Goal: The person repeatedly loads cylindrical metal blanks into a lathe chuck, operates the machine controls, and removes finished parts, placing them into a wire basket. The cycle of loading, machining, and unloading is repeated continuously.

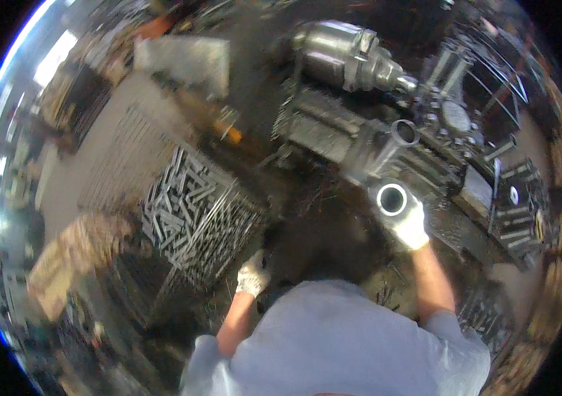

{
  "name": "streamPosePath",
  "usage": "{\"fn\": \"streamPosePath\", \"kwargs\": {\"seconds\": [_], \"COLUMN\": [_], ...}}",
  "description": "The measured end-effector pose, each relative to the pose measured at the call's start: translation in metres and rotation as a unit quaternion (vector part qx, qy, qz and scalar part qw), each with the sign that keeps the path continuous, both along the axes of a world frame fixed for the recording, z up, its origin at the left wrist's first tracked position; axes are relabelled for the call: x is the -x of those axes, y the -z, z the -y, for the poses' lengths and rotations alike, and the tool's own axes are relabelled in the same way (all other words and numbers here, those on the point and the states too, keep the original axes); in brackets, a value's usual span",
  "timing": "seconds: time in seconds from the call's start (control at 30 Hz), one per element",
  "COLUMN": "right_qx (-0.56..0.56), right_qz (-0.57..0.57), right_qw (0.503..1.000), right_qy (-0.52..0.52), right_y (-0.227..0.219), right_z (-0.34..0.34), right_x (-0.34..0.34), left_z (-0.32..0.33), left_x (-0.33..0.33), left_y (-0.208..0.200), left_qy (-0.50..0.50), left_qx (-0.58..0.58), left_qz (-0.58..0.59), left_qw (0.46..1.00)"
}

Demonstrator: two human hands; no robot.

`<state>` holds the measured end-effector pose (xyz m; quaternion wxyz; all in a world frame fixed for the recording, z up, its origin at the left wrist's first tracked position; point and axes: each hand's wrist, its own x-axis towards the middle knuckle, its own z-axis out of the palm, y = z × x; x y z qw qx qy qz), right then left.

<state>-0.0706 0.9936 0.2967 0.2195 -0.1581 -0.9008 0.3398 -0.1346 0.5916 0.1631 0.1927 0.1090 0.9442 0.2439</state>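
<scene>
Workshop lathe (360, 72) behind; right hand (407, 221) fingers clamp tube (392, 198), left hand (252, 275) fingers unclear.

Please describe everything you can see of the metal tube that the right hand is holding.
The metal tube is a short, thick-walled hollow cylinder of bright grey metal. Its open round end faces the camera, showing a shiny ring around a dark bore. The gloved right hand grips it from below, in front of the lathe. A similar tube sits just beyond, apart from it.
</scene>
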Motion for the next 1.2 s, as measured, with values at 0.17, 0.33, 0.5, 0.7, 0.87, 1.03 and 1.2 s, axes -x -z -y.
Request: {"fn": "streamPosePath", "kwargs": {"seconds": [0.17,0.33,0.5,0.7,0.87,1.03,1.2], "right_qx": [0.003,0.069,-0.022,-0.038,-0.051,-0.077,-0.234], "right_qz": [-0.017,0.149,0.165,0.111,0.092,0.133,0.068], "right_qw": [0.958,0.851,0.66,0.465,0.376,0.3,0.051], "right_qy": [-0.285,-0.499,-0.732,-0.878,-0.921,-0.942,-0.969], "right_y": [0.012,0.042,0.038,0.012,0.009,0.02,-0.017], "right_z": [0.162,0.381,0.567,0.733,0.873,0.936,1.009], "right_x": [0.046,0.036,-0.038,-0.084,-0.121,-0.13,-0.08], "left_z": [0.104,0.242,0.317,0.27,0.192,0.189,0.192], "left_x": [-0.093,-0.242,-0.393,-0.531,-0.595,-0.627,-0.678], "left_y": [0.01,0.028,0.051,0.113,0.124,0.068,0.051], "left_qy": [-0.138,-0.379,-0.646,-0.884,-0.973,-0.911,-0.93], "left_qx": [-0.037,-0.03,-0.045,-0.201,-0.088,0.112,0.302], "left_qz": [0.025,0.085,0.086,-0.08,-0.211,-0.229,-0.121], "left_qw": [0.989,0.921,0.757,0.414,-0.022,-0.324,-0.173]}}
